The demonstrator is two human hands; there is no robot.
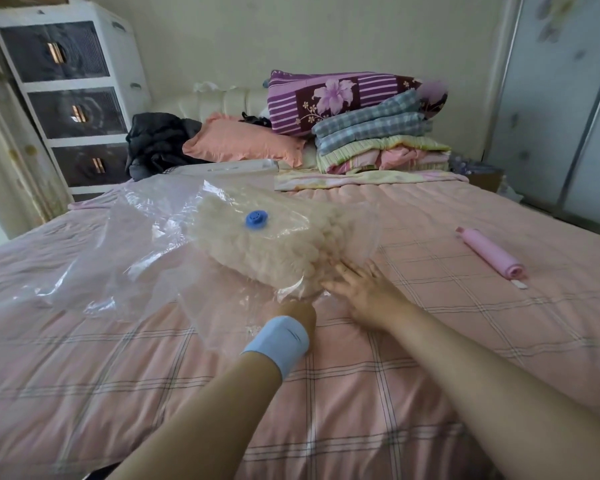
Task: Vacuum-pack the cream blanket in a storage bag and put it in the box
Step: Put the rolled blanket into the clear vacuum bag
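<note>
So cream blanket (pixel 274 244) is inside the storage bag (pixel 125 244) on the bed (pixel 430 271), still puffy; sealing, vacuuming and boxing remain. Right hand (pixel 364 289) lies flat and spread on the bag; left hand (pixel 298 311) is hidden under plastic, grip unclear.

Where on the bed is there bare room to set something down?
Free: the quilt between the storage bag and the pink roll, and the near left corner. Crowded: the headboard end, with the pillow and folded bedding.
</note>
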